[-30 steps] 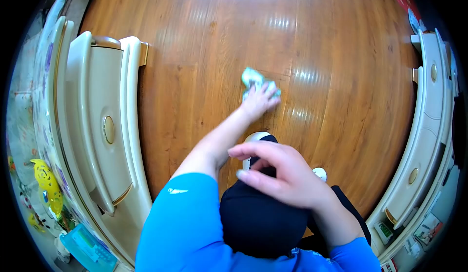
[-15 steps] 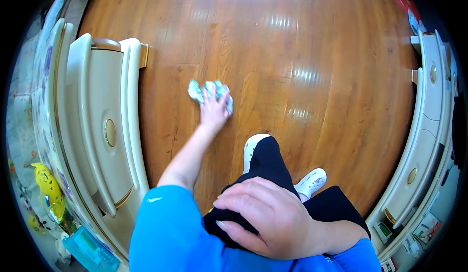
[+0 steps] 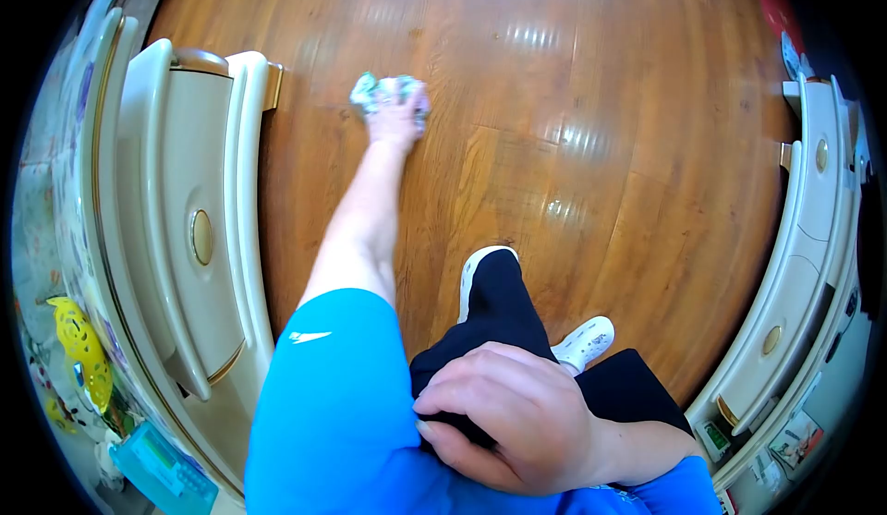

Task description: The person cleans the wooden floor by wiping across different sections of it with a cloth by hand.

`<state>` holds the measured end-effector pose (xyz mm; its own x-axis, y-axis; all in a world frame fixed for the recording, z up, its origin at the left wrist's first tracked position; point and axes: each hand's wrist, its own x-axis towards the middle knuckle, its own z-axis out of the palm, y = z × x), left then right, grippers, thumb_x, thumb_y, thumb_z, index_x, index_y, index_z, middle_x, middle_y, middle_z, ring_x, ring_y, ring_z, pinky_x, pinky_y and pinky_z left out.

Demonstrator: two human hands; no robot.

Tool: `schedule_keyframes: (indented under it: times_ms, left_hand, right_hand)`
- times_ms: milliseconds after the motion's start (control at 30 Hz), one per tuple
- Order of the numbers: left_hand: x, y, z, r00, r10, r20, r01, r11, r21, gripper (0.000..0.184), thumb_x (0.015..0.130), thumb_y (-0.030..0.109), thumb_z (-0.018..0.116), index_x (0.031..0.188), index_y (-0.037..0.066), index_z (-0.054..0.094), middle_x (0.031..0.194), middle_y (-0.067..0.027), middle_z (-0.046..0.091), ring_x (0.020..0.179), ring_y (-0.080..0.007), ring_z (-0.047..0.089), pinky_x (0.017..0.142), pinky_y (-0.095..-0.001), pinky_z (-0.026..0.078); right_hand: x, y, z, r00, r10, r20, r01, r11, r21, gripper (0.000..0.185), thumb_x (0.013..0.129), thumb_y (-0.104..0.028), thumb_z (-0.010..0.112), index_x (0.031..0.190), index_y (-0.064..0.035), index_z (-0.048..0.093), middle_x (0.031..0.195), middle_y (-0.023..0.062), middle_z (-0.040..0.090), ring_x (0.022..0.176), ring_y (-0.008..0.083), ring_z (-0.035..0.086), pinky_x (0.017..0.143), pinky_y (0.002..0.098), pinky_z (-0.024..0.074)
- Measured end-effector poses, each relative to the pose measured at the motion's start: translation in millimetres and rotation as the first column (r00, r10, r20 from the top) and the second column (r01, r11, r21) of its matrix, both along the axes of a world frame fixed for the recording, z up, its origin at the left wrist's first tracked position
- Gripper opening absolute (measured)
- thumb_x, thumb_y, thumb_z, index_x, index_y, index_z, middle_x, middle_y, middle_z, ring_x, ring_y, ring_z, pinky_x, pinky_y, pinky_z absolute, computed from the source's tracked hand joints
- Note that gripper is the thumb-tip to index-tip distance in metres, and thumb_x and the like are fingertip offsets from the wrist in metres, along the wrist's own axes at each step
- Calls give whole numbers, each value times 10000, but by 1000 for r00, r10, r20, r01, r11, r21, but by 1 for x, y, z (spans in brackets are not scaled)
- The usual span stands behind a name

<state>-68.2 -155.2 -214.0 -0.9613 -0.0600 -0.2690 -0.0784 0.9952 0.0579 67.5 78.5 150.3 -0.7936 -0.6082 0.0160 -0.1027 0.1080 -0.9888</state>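
Note:
My left hand (image 3: pixel 395 125) is pressed on a crumpled green-and-white cloth (image 3: pixel 367 93) on the wooden floor (image 3: pixel 499 164), with the arm stretched forward. Its fingers lie over the cloth, and their tips are blurred. My right hand (image 3: pixel 517 418) rests over my bent leg in black trousers (image 3: pixel 494 302). Its fingers are curled together, the thumb tip close to the index fingertip, with nothing seen in them.
A cream cabinet (image 3: pixel 205 145) with an oval knob stands along the left, and another cream cabinet (image 3: pixel 802 210) along the right. White shoes (image 3: pixel 587 341) are on my feet. A yellow ornament (image 3: pixel 83 349) and a light-blue box (image 3: pixel 162 469) sit at lower left.
My left hand and the cloth have moved left across the floor, then farther forward. My right hand has come down onto my leg, its fingers more curled.

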Motion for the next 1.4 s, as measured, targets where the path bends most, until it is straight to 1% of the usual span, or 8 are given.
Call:
schedule_keyframes:
  times_ms: [167,333,533,633,833,1133,1267,1400]
  left_hand:
    - [85,-54,7,966,248,66,-250,968,28,788,801,211,661,1467,354,264,1553,-112,202,1394,-450,199,999,-612,375]
    - [192,3,20,990,60,130,-61,998,2,762,812,217,651,1458,381,281,1563,-99,176,1404,-438,172,942,-639,387]
    - [134,61,11,996,-87,-25,89,991,97,467,943,319,496,1397,381,401,1538,-46,249,1384,-388,253,860,-646,399]
    - [67,42,3,980,-200,-18,200,980,17,690,841,145,603,1426,400,341,1550,-15,212,1402,-368,225,870,-638,409]
    - [-1,6,35,949,262,175,-285,950,124,752,802,281,659,1445,404,289,1581,-31,136,1425,-393,173,1005,-655,335]
    - [248,-28,29,913,387,130,-399,913,86,778,802,295,632,1480,335,253,1569,-158,124,1407,-468,145,1008,-634,339]
    - [355,-53,14,552,798,243,-774,598,-206,815,845,363,579,1517,266,129,1528,-254,143,1393,-487,154,1136,-504,212]
    - [292,-52,21,214,962,169,-957,241,-160,796,876,388,557,1516,273,97,1537,-270,106,1405,-481,121,1101,-588,219]
  right_hand:
    - [0,3,0,998,-52,-38,50,998,-40,183,719,-44,742,868,-11,640,806,111,646,696,248,638,629,309,520]
    - [4,2,2,999,-23,-47,22,1000,-16,187,722,-61,743,871,-15,640,808,111,643,703,252,639,633,312,523]
    - [3,-6,6,997,67,-47,-64,996,63,233,729,-94,755,918,-18,642,846,116,642,736,254,638,654,317,524]
    - [1,-10,6,993,110,-40,-106,991,78,252,734,-103,758,938,-16,639,860,121,643,756,260,636,669,321,521]
    - [3,-9,7,991,122,-58,-115,987,112,234,765,-129,716,943,-16,615,857,100,616,785,260,612,690,329,516]
    - [4,-11,10,989,139,-51,-135,987,89,210,775,-112,708,936,-14,616,844,115,611,776,285,603,696,346,502]
    - [5,-14,9,986,157,-58,-150,983,105,207,768,-105,713,932,-17,622,844,115,615,763,276,607,680,338,503]
    - [5,-12,11,991,132,-35,-128,987,97,200,756,-100,726,911,-14,633,835,109,625,745,261,618,649,325,506]
